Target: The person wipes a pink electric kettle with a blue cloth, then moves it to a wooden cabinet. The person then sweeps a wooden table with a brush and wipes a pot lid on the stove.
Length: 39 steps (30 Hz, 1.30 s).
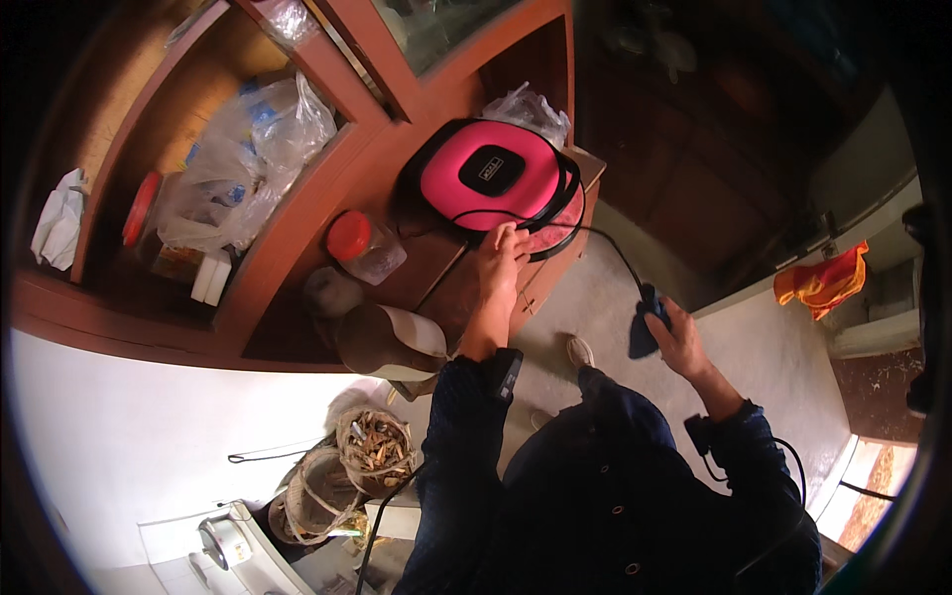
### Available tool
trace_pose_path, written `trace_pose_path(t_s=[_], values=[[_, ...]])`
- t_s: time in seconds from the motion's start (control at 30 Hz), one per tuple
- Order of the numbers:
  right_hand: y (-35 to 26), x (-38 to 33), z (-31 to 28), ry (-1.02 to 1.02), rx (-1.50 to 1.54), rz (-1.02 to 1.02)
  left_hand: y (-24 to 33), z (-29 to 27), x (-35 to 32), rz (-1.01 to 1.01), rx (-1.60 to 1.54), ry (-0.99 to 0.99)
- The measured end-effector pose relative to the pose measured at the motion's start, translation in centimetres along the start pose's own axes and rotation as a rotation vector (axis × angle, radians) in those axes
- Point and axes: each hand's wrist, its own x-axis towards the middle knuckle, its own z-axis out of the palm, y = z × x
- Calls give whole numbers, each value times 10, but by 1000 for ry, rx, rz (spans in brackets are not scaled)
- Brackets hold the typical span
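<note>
A pink and black electric griddle (pixel 537 164) rests on a brown wooden cabinet top, its lid tilted and a red round plate partly showing below. My left hand (pixel 503 260) is at its near edge, fingers curled around the black power cord (pixel 617 250). From there the cord runs right to a dark blue cloth (pixel 644 327). My right hand (pixel 678 338) grips this cloth, which wraps the cord; the cord's end is hidden.
Left of the griddle are a clear jar with a red lid (pixel 349 236) and a beige container (pixel 387 340). Shelves hold plastic bags (pixel 248 164). Baskets of wood pieces (pixel 375 444) stand lower left. An orange cloth (pixel 825 281) hangs at right.
</note>
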Motion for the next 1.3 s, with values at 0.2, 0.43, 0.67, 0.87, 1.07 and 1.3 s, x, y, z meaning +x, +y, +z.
trace_pose_path(t_s=[0.2,0.43,0.67,0.87,1.07,1.3], values=[[-6,111,36,103,366,96,1,39,-19,99,128,-110],[-19,159,51,-137,319,-47,54,90,15,272,376,-273],[11,213,-1,-239,388,172,71,139,70,29,164,-203],[81,236,-35,-40,473,184,68,183,138,17,4,-87],[135,191,-59,189,581,500,77,144,248,-8,117,7],[147,136,-74,533,554,636,32,110,364,-142,151,25]])
